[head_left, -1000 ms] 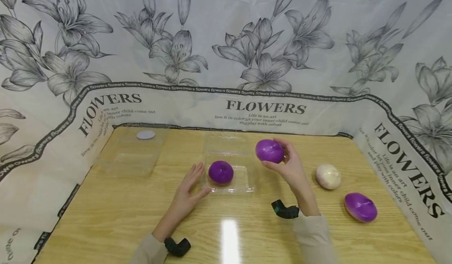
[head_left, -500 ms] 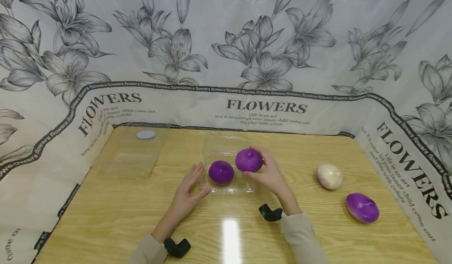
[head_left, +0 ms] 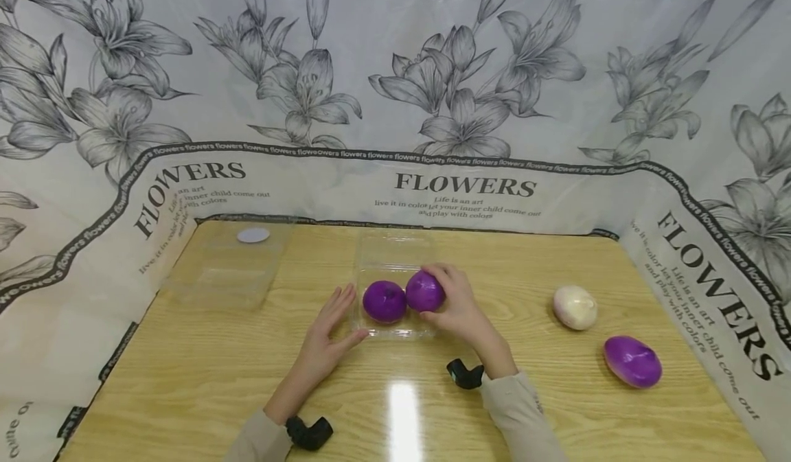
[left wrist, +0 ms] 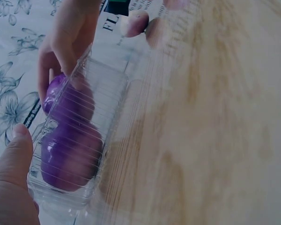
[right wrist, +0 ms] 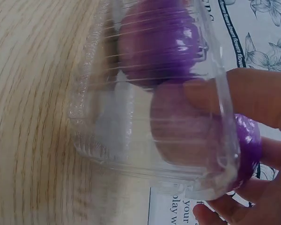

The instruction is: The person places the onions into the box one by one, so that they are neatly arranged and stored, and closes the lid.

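Observation:
A clear plastic clamshell box (head_left: 398, 333) stands unlidded in the middle of the table, its lid folded back. One glossy purple onion (head_left: 384, 303) sits in its left half. Beside it, in the right half, my right hand (head_left: 460, 311) grips a second purple onion (head_left: 425, 292) between thumb and fingers; the two onions appear side by side. In the right wrist view the thumb (right wrist: 253, 96) reaches over the box wall onto the onion. My left hand (head_left: 327, 328) lies at the box's left side, fingers extended, its thumb (left wrist: 14, 159) by the wall in the left wrist view.
To the right lie a cream-coloured onion (head_left: 575, 307) with a purplish tinge and another purple onion (head_left: 632, 361). At the back left is a second clear box (head_left: 225, 290) with a white oval sticker (head_left: 254, 235). A flower-printed cloth (head_left: 463, 201) walls the table's back and sides.
My right hand has carried the purple onion left and down into the box's right half, beside the first onion. My left hand has stayed at the box's left side.

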Demonstrator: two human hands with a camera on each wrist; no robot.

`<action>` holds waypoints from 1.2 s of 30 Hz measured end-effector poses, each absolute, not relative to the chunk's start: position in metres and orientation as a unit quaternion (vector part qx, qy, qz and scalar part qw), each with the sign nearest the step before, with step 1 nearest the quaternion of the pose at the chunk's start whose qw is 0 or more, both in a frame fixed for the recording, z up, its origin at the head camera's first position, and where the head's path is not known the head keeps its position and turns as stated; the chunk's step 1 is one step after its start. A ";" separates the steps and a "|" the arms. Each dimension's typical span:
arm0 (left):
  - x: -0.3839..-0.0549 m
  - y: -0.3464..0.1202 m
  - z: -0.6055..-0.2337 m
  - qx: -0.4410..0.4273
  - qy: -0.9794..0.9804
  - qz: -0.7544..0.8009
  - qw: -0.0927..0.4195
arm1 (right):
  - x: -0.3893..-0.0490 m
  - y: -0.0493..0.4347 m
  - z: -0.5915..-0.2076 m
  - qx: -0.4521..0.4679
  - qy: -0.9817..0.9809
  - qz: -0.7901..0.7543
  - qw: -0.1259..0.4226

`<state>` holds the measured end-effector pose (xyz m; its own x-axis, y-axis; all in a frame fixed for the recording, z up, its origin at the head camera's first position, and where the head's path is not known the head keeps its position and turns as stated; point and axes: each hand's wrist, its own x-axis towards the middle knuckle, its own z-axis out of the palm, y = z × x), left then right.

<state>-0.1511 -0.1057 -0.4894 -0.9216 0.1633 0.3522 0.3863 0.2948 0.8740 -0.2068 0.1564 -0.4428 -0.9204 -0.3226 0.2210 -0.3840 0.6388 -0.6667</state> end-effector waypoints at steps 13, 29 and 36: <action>-0.151 -0.106 -0.494 -0.186 -0.803 -0.554 0.115 | -0.203 0.151 -0.446 0.216 -0.930 0.296 0.006; -0.167 -0.113 -0.529 -0.191 -0.808 -0.546 0.111 | -0.205 0.158 -0.448 0.214 -0.910 0.355 -0.014; -0.166 -0.113 -0.528 -0.189 -0.811 -0.543 0.109 | -0.211 0.166 -0.450 0.183 -0.864 0.468 0.029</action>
<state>-0.1665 -0.1130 -0.5284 -0.9049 0.1874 0.3822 0.4247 0.3380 0.8399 -0.2108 0.1662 -0.4495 -0.9310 -0.2893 0.2226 -0.3444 0.4941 -0.7982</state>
